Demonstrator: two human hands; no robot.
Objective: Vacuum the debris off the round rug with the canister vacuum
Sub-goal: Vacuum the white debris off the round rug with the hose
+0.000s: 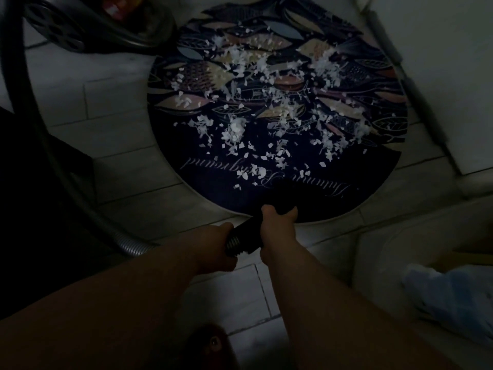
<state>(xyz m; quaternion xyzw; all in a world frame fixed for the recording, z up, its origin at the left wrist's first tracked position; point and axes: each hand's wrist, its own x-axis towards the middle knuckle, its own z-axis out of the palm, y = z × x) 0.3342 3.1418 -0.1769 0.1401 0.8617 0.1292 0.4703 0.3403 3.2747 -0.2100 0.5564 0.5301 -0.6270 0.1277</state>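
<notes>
Both hands hold the wand end: the left grip [221, 247] is closed round the ribbed hose [130, 245] where it meets the dark tube, and the right grip [277, 222] is wrapped round the nozzle [280, 194] just ahead of it. The nozzle points far and slightly right over the near edge of the rug [181, 145]. It is black against the dark pile, so whether its mouth touches cannot be told.

The debris [234, 129], pale light flakes, lies thick across the middle and right of the rug and thins toward the near edge. Almost all of the job looks still to do.

Likely troubles from here:
- The rug looks thin and lies loose on the tiled floor [120, 129]. Suction could lift its near edge into the nozzle, or a forward push could ruck it
- The flakes look light enough to scatter off the rug onto the floor if the nozzle sweeps fast or any exhaust reaches them
- The hose loops along the left side back to the vacuum [61, 30] at the far left. Reaching the far right flakes may pull it taut and drag the vacuum onto the rug
- The light is poor, so small pieces on the pale pattern could be missed
</notes>
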